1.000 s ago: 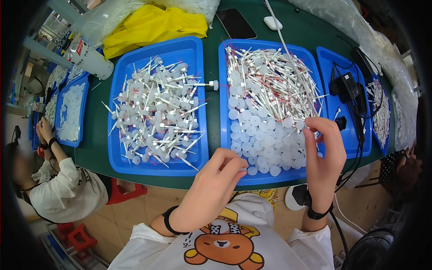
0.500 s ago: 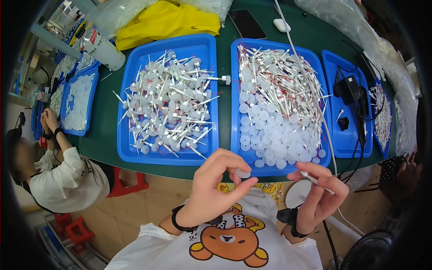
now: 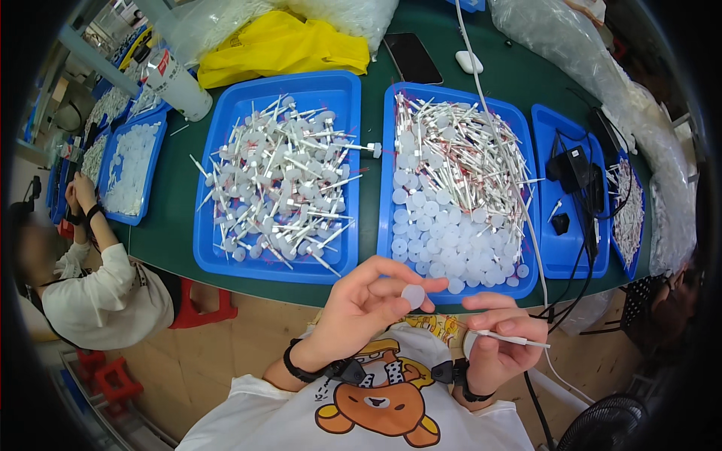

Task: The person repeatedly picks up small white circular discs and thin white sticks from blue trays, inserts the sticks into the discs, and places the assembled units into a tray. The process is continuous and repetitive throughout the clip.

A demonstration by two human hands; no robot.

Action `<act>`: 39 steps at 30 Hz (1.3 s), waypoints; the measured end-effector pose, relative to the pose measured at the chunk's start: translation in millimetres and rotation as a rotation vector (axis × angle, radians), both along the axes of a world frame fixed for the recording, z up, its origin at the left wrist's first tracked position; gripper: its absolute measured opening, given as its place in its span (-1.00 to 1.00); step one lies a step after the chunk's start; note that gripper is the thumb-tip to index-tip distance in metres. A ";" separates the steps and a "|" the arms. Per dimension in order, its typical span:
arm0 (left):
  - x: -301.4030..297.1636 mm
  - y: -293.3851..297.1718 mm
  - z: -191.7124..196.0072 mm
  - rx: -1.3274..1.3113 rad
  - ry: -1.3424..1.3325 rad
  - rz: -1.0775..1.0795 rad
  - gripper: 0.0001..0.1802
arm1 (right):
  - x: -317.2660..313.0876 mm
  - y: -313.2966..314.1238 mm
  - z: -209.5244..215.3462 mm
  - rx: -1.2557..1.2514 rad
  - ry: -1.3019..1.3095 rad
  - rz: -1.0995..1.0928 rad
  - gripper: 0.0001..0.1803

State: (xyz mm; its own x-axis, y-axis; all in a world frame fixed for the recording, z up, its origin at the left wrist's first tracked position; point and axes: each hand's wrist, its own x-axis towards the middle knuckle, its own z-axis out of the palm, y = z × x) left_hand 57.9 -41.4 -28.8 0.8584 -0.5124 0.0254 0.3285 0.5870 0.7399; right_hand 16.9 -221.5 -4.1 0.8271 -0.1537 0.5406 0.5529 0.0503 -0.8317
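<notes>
Between thumb and fingertips, my left hand [image 3: 367, 301] grips a small translucent white disc [image 3: 413, 295]. My right hand [image 3: 502, 338] pinches a thin white stick-like piece [image 3: 508, 338], which lies across the fingers; a fine reddish strand shows at its left end. Both hands are level with each other at the table's near edge, a short gap apart. Beyond them stands a blue tray [image 3: 387, 225] with loose discs [image 3: 444, 244] in its near part and loose white sticks [image 3: 470, 143] in its far part. Another blue tray [image 3: 203, 233], on the left, holds sticks with discs attached.
A white cable [image 3: 505, 161] runs across the right tray. Farther right, a narrower blue tray [image 3: 560, 255] carries a black adapter [image 3: 575, 169] and cords. A phone [image 3: 414, 58], a yellow bag [image 3: 282, 46] and a bottle [image 3: 177, 83] stand at the back. Another person [image 3: 113, 301] sits at left.
The disc in my left hand has turned its flat face into view. My right hand has moved left and down, and the white stick now lies nearly level, closer to the disc.
</notes>
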 end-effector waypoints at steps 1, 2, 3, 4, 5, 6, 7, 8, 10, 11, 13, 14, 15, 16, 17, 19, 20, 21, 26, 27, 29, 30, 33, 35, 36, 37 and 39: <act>2.0 -2.0 -0.3 -0.009 0.008 -0.010 -0.75 | 3.6 1.1 -1.3 0.052 -0.022 -0.013 -0.76; 0.0 -1.5 -2.0 -0.012 0.030 -0.021 -0.76 | 2.2 2.7 -4.1 0.108 0.001 0.016 -0.75; 1.4 -1.2 -1.2 0.004 0.020 -0.029 -0.76 | 3.0 3.1 -5.9 0.107 0.007 0.028 -0.75; 5.0 -1.0 1.6 0.021 0.009 -0.038 -0.76 | 5.4 3.1 -7.1 0.107 0.014 0.041 -0.74; 7.4 -0.8 3.1 0.034 -0.005 -0.044 -0.76 | 7.5 2.8 -7.7 0.104 0.017 0.057 -0.74; 7.0 0.0 2.2 0.033 -0.001 -0.053 -0.76 | 7.1 2.1 -9.1 0.093 0.020 0.076 -0.73; 6.4 1.2 1.3 0.032 0.004 -0.062 -0.76 | 6.8 2.5 -10.7 0.088 0.022 0.071 -0.73; 7.1 1.8 1.4 0.029 0.004 -0.068 -0.76 | 8.0 2.5 -11.0 0.080 0.019 0.069 -0.73; 8.4 3.3 0.8 0.028 -0.005 -0.075 -0.76 | 10.3 4.5 -11.1 0.087 0.016 0.061 -0.72; 9.1 3.1 0.4 0.023 -0.012 -0.080 -0.75 | 11.3 6.1 -9.9 0.096 0.012 0.054 -0.71; 9.9 4.0 0.3 0.016 0.002 -0.103 -0.75 | 13.7 8.8 -9.3 0.119 -0.013 0.053 -0.69; 10.3 4.2 0.2 0.012 0.010 -0.111 -0.75 | 15.9 9.6 -10.2 0.132 -0.033 0.062 -0.68; 10.3 3.6 2.1 0.047 0.039 -0.106 -0.72 | 17.9 10.2 -11.4 0.145 -0.053 0.072 -0.67; 10.0 2.4 5.5 0.082 0.068 -0.100 -0.67 | 19.7 10.7 -12.9 0.141 -0.070 0.075 -0.66; 9.7 1.9 7.2 0.117 0.098 -0.094 -0.60 | 21.4 11.2 -14.6 0.136 -0.087 0.080 -0.65; 9.2 3.9 1.3 0.029 0.015 -0.102 -0.70 | 22.8 13.6 -15.0 0.121 -0.095 0.086 -0.64; 8.9 4.9 -2.0 -0.014 -0.028 -0.107 -0.72 | 23.2 14.6 -14.2 0.109 -0.090 0.086 -0.64; 7.7 5.9 -4.0 -0.001 -0.022 -0.111 -0.71 | 23.6 15.7 -13.4 0.097 -0.085 0.086 -0.63; 4.0 8.2 -7.3 -0.006 -0.010 -0.114 -0.69 | 23.3 21.0 -13.3 0.045 -0.074 0.086 -0.62; 3.8 8.1 -7.0 -0.016 -0.012 -0.112 -0.69 | 22.4 20.1 -14.1 0.063 -0.079 0.126 -0.59; 3.5 7.9 -6.5 -0.035 -0.017 -0.106 -0.70 | 20.5 20.0 -14.1 0.042 -0.063 0.137 -0.58; 3.4 8.0 -6.7 -0.041 -0.024 -0.104 -0.70 | 19.9 20.3 -14.4 0.032 -0.055 0.144 -0.58; 2.7 6.9 -6.6 -0.072 -0.032 -0.098 -0.71 | 19.0 22.9 -14.7 0.054 -0.050 0.125 -0.58; 2.2 5.7 -6.3 -0.107 -0.022 -0.087 -0.72 | 16.2 23.1 -16.0 0.065 -0.041 0.125 -0.60; 2.3 5.6 -5.8 -0.103 -0.009 -0.092 -0.72 | 15.2 23.2 -16.9 0.070 -0.037 0.125 -0.60; 2.5 5.7 -5.0 -0.099 0.003 -0.097 -0.72 | 15.0 23.7 -17.7 0.074 -0.043 0.115 -0.61; 1.8 6.1 -4.0 -0.080 0.015 -0.099 -0.73 | 14.8 25.6 -19.0 0.087 -0.055 0.099 -0.61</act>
State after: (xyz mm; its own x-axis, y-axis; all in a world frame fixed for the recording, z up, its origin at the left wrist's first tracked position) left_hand 59.7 -35.3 -32.7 0.8045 -0.5912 0.0568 0.3985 0.6083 0.6864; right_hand 31.6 -195.9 -23.1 0.8100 -0.1206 0.5739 0.5864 0.1776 -0.7903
